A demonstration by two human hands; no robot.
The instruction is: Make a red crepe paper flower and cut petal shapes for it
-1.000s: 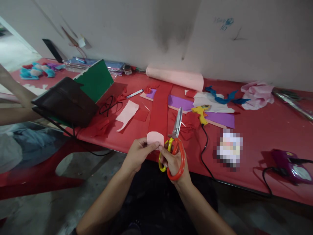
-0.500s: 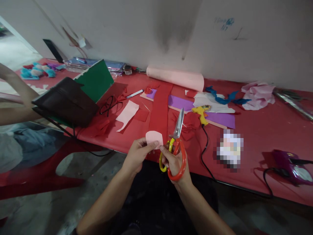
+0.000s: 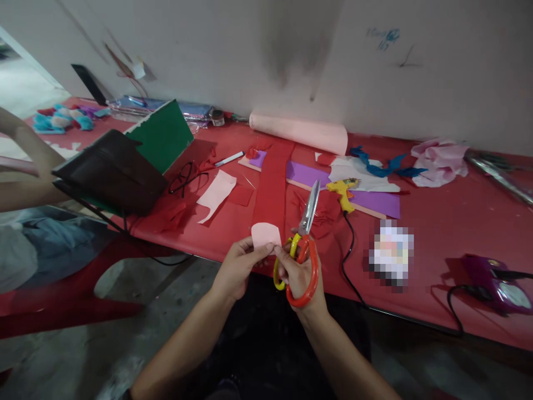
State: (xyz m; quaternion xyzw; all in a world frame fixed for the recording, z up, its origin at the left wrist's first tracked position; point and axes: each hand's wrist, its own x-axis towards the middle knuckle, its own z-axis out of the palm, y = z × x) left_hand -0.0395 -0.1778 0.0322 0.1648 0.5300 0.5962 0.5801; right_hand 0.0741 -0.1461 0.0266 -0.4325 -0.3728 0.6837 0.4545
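Observation:
A small pink paper piece [image 3: 265, 234] with a rounded top is pinched between my left hand [image 3: 238, 269] and the fingertips of my right hand [image 3: 298, 276], just over the near edge of the red table [image 3: 437, 244]. My right hand also grips scissors [image 3: 303, 244] with orange and yellow handles. Their blades are closed and point up and away, tilted to the right. Both hands are closed.
On the table lie a yellow glue gun [image 3: 342, 191] with a black cord, a red paper strip [image 3: 272, 183], purple sheets [image 3: 375, 201], a pink roll [image 3: 298, 132], pink cut paper [image 3: 215, 194], eyeglasses [image 3: 186, 178], a marker [image 3: 229, 160] and a purple device [image 3: 495, 276]. Another person's arms [image 3: 25, 166] are at the left, behind a dark board [image 3: 112, 172].
The scissors' blades have tilted further right. Both hands and the pink piece shifted slightly. The other person's arm at the left moved a little.

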